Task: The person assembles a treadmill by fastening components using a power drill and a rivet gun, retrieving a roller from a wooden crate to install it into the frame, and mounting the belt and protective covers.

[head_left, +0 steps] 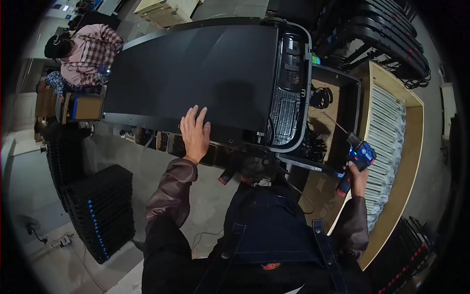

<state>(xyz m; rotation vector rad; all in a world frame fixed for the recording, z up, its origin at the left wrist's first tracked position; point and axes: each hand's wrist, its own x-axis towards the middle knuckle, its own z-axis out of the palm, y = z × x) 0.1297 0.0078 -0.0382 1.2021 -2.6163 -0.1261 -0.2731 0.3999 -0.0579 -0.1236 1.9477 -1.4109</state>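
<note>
My left hand (195,136) lies with its fingers stretched out at the near edge of a treadmill deck (196,68), fingertips over the black belt. At the deck's right end is a black motor housing (289,98) with slotted vents. My right hand (358,177) grips a blue and black cordless drill (362,153) by its handle. A long thin bit on the drill points up and left, above an open black-sided bin (360,98). Black cable (320,98) and dark small parts (313,147) lie in that bin.
A wooden crate (418,132) of wrapped metal tubes (387,147) stands at right. Stacked black parts (98,206) rise at lower left. Another person (85,54) in a checked shirt is at upper left. Dark frames (382,34) stand at upper right. A cable (198,240) lies on the floor.
</note>
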